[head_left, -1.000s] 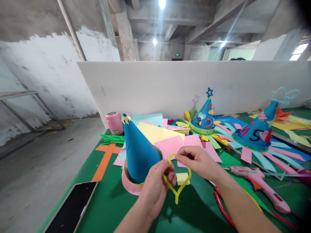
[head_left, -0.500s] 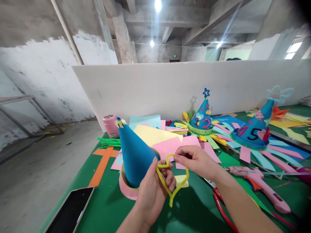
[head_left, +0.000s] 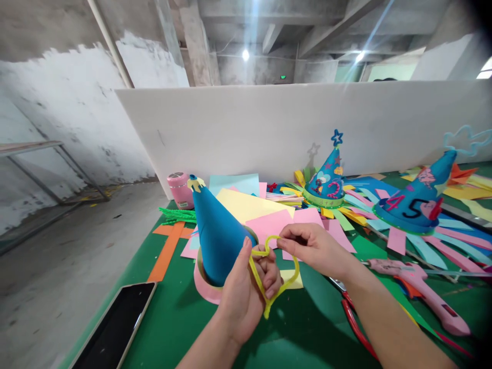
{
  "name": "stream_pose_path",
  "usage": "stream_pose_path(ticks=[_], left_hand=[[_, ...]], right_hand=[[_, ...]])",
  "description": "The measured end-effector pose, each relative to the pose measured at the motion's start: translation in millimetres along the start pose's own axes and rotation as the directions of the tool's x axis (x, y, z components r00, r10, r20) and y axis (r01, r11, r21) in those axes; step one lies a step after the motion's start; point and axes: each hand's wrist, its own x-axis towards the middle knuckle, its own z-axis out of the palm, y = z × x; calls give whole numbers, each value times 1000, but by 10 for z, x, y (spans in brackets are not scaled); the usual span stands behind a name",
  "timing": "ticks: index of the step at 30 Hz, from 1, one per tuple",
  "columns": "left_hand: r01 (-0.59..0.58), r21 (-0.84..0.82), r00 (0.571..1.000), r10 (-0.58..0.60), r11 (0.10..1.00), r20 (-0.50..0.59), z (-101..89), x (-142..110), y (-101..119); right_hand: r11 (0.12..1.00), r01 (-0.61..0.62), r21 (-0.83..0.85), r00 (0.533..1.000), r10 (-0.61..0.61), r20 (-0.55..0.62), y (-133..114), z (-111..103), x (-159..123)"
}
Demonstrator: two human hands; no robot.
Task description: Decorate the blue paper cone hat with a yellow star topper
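Note:
A yellow pipe cleaner (head_left: 295,269), bent into a heart shape, is held between my two hands above the green table. My left hand (head_left: 251,287) grips its left side, thumb up and fingers curled. My right hand (head_left: 317,248) pinches the upper right curve between thumb and fingertips. The pointed end of the heart hangs down beside my left fingers. Just behind my left hand stands a blue paper cone hat (head_left: 217,236) with a pink band round its base and yellow paper at its tip.
A phone (head_left: 115,325) lies front left. Red-handled scissors (head_left: 353,318) and a pink glue gun (head_left: 423,287) lie at right. Two decorated hats (head_left: 326,179) (head_left: 411,202) stand among paper strips. Green pipe cleaners (head_left: 177,216) and a pink canister (head_left: 180,190) are at back left, before a white partition (head_left: 230,128).
The camera view has shifted slightly, so the table items sit a little higher and some farther right. The heart's pointed end has swung a little left; both hands keep their hold.

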Motion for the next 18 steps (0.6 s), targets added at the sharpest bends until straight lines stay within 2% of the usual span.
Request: stream_pose_path(ticks=[4, 7, 13, 18], left_hand=[[-37, -12, 999, 37, 999, 31, -20, -18, 5], [-79, -19, 997, 79, 997, -11, -47, -27, 4], [-121, 131, 980, 139, 984, -141, -67, 3, -42], [-142, 181, 979, 165, 973, -119, -55, 11, -86]], right_hand=[[1000, 4, -23, 1000, -5, -26, 14, -63, 3], [997, -4, -82, 996, -3, -86, 21, -127, 7], [992, 5, -124, 979, -30, -201, 19, -190, 29], [998, 0, -61, 979, -12, -204, 42, -206, 35]])
